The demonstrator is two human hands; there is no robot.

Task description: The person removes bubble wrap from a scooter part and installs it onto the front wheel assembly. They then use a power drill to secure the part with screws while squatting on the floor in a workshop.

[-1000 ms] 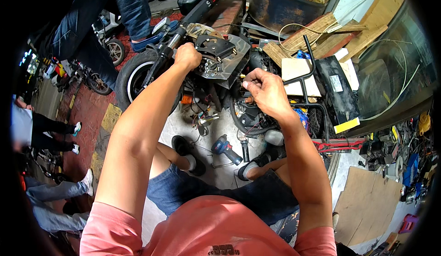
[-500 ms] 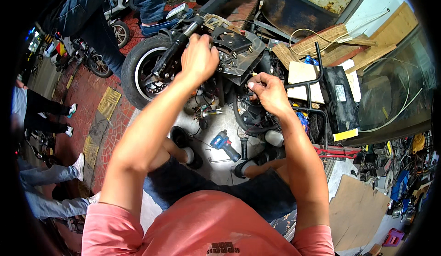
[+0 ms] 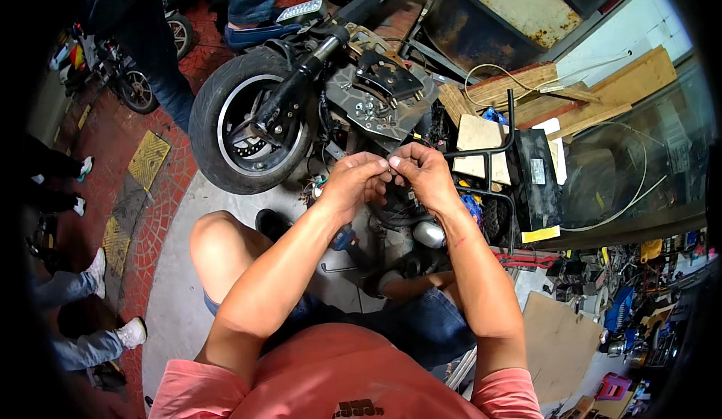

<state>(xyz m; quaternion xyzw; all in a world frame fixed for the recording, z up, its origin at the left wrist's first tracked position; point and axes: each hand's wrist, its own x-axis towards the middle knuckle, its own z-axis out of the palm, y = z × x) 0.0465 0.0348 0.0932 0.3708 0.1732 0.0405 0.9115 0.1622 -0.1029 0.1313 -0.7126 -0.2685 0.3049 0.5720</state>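
Note:
My left hand (image 3: 359,182) and my right hand (image 3: 417,175) meet fingertip to fingertip just below a metal plate (image 3: 368,114) on the scooter frame. Both are closed in pinches around something small that I cannot make out. Small bolts and nuts lie on the plate, beside a black bracket (image 3: 387,77). The front wheel (image 3: 216,145) with its black fork (image 3: 289,96) lies to the left of my hands. Loose wires (image 3: 316,190) hang beside my left wrist. A blue-and-black power drill (image 3: 346,240) on the floor is partly hidden by my left forearm.
Wood boards (image 3: 602,107), a black bent tube (image 3: 510,148) and a rusty barrel (image 3: 500,13) crowd the right. Tools and parts are piled near a cardboard sheet (image 3: 556,344). Other people's legs (image 3: 162,73) are at the left, by parked two-wheelers (image 3: 139,92).
My left hand has come down from the fork and plate to meet my right hand, which has dropped lower. The view has shifted, and my left knee now shows.

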